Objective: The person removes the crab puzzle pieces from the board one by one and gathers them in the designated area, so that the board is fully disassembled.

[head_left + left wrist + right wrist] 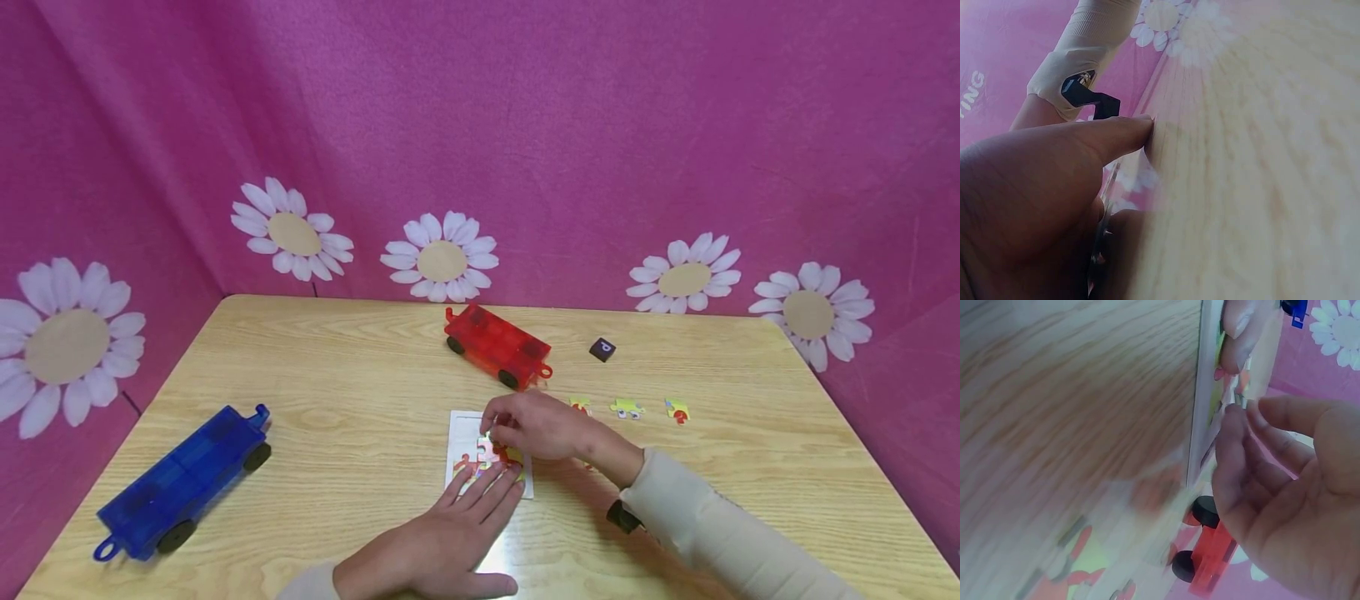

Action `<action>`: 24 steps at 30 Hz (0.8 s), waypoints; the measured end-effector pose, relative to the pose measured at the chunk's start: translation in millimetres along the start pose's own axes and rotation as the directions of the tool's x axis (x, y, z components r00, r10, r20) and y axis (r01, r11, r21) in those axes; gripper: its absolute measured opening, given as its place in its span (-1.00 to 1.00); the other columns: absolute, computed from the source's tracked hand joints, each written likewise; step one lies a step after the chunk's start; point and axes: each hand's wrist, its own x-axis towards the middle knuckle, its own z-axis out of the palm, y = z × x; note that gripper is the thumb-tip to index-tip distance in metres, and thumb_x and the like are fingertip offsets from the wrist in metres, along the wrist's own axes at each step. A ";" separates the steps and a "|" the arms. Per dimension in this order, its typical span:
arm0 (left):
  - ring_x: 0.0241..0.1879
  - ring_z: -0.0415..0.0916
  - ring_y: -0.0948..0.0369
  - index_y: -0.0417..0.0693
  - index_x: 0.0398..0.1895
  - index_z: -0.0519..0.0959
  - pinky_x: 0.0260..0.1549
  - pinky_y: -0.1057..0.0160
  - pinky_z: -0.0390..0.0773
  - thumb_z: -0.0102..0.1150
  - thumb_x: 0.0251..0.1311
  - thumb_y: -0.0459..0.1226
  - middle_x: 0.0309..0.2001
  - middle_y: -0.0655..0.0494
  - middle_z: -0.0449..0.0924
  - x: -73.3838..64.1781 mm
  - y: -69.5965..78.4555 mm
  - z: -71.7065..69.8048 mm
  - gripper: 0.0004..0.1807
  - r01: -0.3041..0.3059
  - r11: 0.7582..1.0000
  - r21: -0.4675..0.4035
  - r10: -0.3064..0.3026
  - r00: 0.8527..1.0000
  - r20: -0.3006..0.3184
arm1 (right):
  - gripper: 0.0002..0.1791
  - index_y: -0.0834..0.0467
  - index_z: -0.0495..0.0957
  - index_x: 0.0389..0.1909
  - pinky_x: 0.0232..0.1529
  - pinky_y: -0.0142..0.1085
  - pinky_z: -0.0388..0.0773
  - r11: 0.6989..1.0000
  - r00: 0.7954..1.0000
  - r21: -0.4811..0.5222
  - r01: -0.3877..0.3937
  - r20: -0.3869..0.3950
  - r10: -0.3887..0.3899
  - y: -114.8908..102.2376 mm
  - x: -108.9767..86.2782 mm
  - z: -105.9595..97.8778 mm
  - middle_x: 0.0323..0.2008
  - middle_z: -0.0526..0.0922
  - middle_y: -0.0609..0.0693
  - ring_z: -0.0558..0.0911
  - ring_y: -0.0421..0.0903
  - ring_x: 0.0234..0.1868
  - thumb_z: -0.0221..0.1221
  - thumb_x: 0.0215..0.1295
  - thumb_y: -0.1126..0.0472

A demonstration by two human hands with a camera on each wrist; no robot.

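A small jigsaw puzzle lies in a white frame tray [454,425], with joined pieces [487,452] in its near part. My left hand [457,537] lies flat, its straight fingertips resting on the pieces along the tray's near side. Over the tray's right half, my right hand [540,425] reaches in and pinches a puzzle piece [1239,399] between thumb and fingertips, right at the assembled pieces. Most of that piece is hidden by the fingers. In the left wrist view, the left thumb [1125,136] stretches out along the wooden table [1260,187].
Loose puzzle pieces lie to the right, among them a yellow one [627,408] and one with red [677,410]. A red toy wagon [498,343] stands behind the tray, a black tile [602,349] beside it. At left stands a blue wagon [183,483]. A pink curtain [525,150] hangs behind.
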 end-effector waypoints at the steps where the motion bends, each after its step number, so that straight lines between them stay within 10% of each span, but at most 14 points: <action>1: 0.62 -0.31 0.01 -0.21 0.66 -0.08 0.48 -0.14 -0.08 -0.19 0.44 0.36 0.66 -0.10 -0.19 -0.1 -0.1 0.2 0.05 -0.002 1.000 0.000 0.002 1.000 -0.001 | -0.91 0.06 0.69 -0.13 -0.31 -0.28 0.56 1.000 1.000 -0.001 0.007 -0.012 -0.007 0.2 0.4 0.3 -0.44 0.64 -0.20 0.54 -0.24 -0.44 0.25 0.46 0.27; 24: 0.62 -0.29 0.01 -0.21 0.65 -0.03 0.48 -0.10 -0.04 -0.17 0.42 0.37 0.66 -0.10 -0.17 0.8 0.4 0.2 0.05 -0.002 0.998 0.057 0.003 1.000 -0.017 | -0.91 0.02 0.63 -0.29 -0.26 -0.24 0.55 0.996 0.986 -0.090 -0.029 -0.164 0.014 -7.3 -2.8 -9.7 -0.42 0.60 -0.21 0.55 -0.25 -0.41 0.27 0.44 0.26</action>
